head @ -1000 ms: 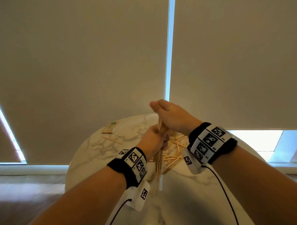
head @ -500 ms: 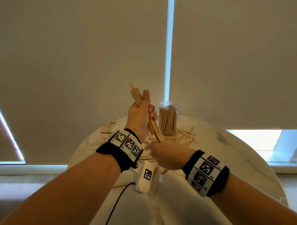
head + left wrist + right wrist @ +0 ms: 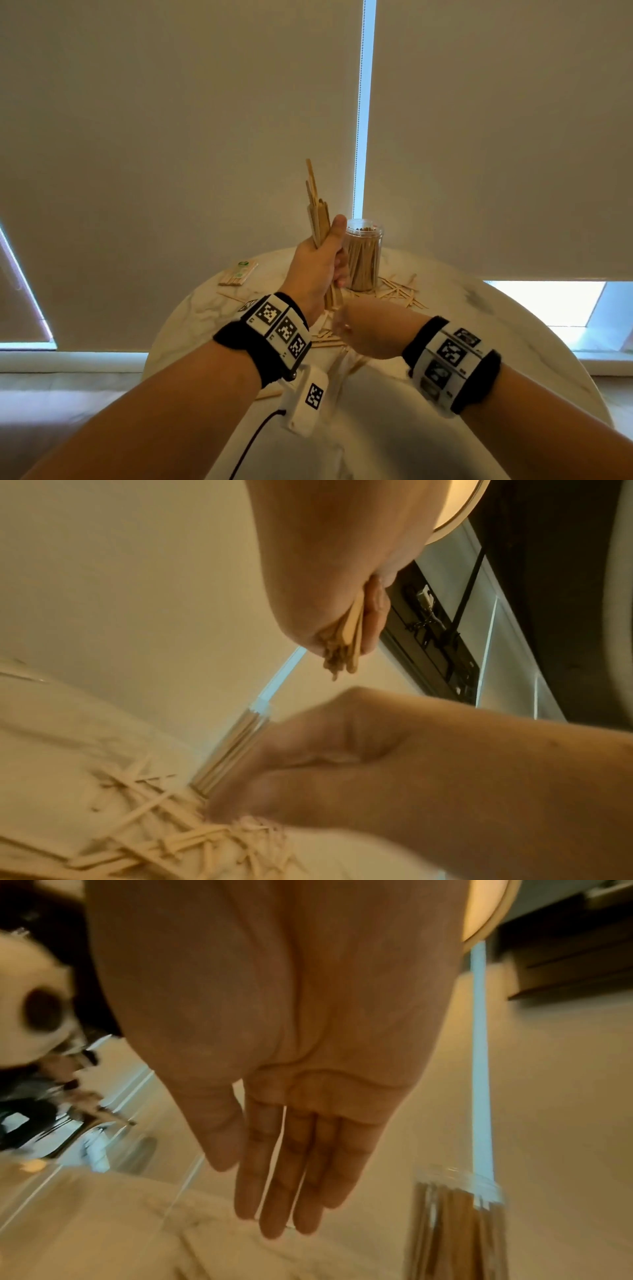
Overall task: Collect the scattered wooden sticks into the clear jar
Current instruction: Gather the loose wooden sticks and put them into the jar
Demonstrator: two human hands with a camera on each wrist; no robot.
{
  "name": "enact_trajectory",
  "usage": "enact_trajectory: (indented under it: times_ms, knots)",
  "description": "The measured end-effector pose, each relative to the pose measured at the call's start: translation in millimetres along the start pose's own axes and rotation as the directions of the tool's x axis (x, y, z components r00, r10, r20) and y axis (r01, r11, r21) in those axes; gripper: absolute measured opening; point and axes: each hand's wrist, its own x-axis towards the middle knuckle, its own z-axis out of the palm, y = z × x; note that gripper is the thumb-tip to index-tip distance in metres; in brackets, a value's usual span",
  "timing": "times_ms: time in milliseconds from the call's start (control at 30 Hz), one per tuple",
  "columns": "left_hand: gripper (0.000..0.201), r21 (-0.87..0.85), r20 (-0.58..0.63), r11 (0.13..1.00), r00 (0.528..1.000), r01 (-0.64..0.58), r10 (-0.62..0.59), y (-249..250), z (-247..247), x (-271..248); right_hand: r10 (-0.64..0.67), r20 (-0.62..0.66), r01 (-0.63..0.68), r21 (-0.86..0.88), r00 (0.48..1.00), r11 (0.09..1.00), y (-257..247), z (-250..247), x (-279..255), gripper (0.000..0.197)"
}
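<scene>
My left hand [image 3: 315, 263] grips a bundle of wooden sticks [image 3: 317, 212] nearly upright, just left of the clear jar [image 3: 363, 260], which stands upright and is packed with sticks. In the left wrist view the bundle's lower ends [image 3: 344, 647] stick out below the fist. My right hand [image 3: 359, 329] hovers low over the table, in front of the jar and holding nothing. In the right wrist view its fingers [image 3: 284, 1177] lie straight and together, with the jar [image 3: 452, 1231] off to the right. Loose sticks [image 3: 400, 291] lie scattered around the jar's base and under both hands [image 3: 164, 840].
All of this sits on a round white marble table [image 3: 479, 325]. A small packet of sticks [image 3: 238, 273] lies at its back left, with a single stick near it. Closed roller blinds [image 3: 171, 137] hang behind the table. Cabled camera bands are on both wrists.
My left hand has lifted the bundle off the table and turned it upright beside the jar. My right hand has let go of it and dropped low in front, uncovering the jar.
</scene>
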Motion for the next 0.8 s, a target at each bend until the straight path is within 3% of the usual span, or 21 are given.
enact_trajectory:
  times_ms: [33, 100, 133, 167, 200, 233, 267, 300, 333, 367, 400, 467, 567, 733, 800]
  knots:
    - [0.041, 0.031, 0.009, 0.999, 1.0, 0.029, -0.029, -2, -7, -1, 0.054, -0.02, -0.053, 0.056, 0.998, 0.997, 9, -6, -2, 0.026]
    - [0.039, 0.163, 0.031, 0.984, 0.997, 0.069, -0.075, -13, -19, -5, 0.183, -0.204, -0.128, 0.257, 0.962, 0.958, 26, -26, -4, 0.026]
    - [0.037, 0.252, 0.049, 0.965, 0.994, 0.079, -0.094, -21, -24, -8, 0.259, -0.354, -0.107, 0.396, 0.898, 0.912, 31, -40, -6, 0.029]
    - [0.036, 0.338, 0.068, 0.937, 0.991, 0.088, -0.117, -28, -26, -11, 0.348, -0.494, -0.04, 0.531, 0.797, 0.846, 33, -54, -9, 0.034]
    - [0.036, 0.412, 0.085, 0.906, 0.986, 0.094, -0.141, -34, -28, -13, 0.43, -0.589, 0.072, 0.641, 0.684, 0.764, 33, -69, -12, 0.039]
    - [0.036, 0.468, 0.093, 0.878, 0.983, 0.097, -0.158, -39, -27, -15, 0.477, -0.637, 0.172, 0.691, 0.606, 0.702, 32, -82, -14, 0.042]
    - [0.037, 0.51, 0.093, 0.855, 0.983, 0.091, -0.16, -41, -25, -16, 0.478, -0.646, 0.223, 0.704, 0.595, 0.674, 30, -90, -15, 0.044]
    - [0.037, 0.544, 0.092, 0.836, 0.984, 0.077, -0.15, -42, -23, -16, 0.425, -0.628, 0.217, 0.691, 0.651, 0.689, 26, -95, -15, 0.045]
    - [0.035, 0.573, 0.099, 0.818, 0.985, 0.057, -0.138, -41, -21, -14, 0.323, -0.574, 0.148, 0.625, 0.752, 0.767, 20, -92, -13, 0.045]
    - [0.032, 0.603, 0.11, 0.796, 0.985, 0.042, -0.135, -40, -18, -11, 0.204, -0.483, 0.05, 0.463, 0.852, 0.885, 14, -84, -9, 0.044]
    - [0.029, 0.646, 0.123, 0.763, 0.982, 0.03, -0.143, -39, -17, -7, 0.125, -0.407, -0.019, 0.254, 0.905, 0.967, 10, -73, -3, 0.044]
    - [0.029, 0.735, 0.143, 0.678, 0.973, 0.016, -0.178, -37, -16, -2, 0.102, -0.361, -0.104, 0.014, 0.927, 0.994, 8, -57, 5, 0.042]
    - [0.019, 0.724, 0.18, 0.689, 0.964, 0.004, -0.194, -36, -19, -2, 0.087, -0.381, -0.095, -0.004, 0.92, 0.995, 16, -48, 10, 0.047]
    - [0.061, 0.672, 0.218, 0.736, 0.926, 0.086, -0.307, -23, -24, -2, 0.033, -0.365, -0.024, 0.028, 0.931, 0.999, 24, -40, 6, 0.052]
    - [0.074, 0.704, 0.218, 0.703, 0.913, 0.098, -0.345, -17, -31, 2, 0.032, -0.376, -0.023, 0.028, 0.926, 0.999, 29, -39, 2, 0.048]
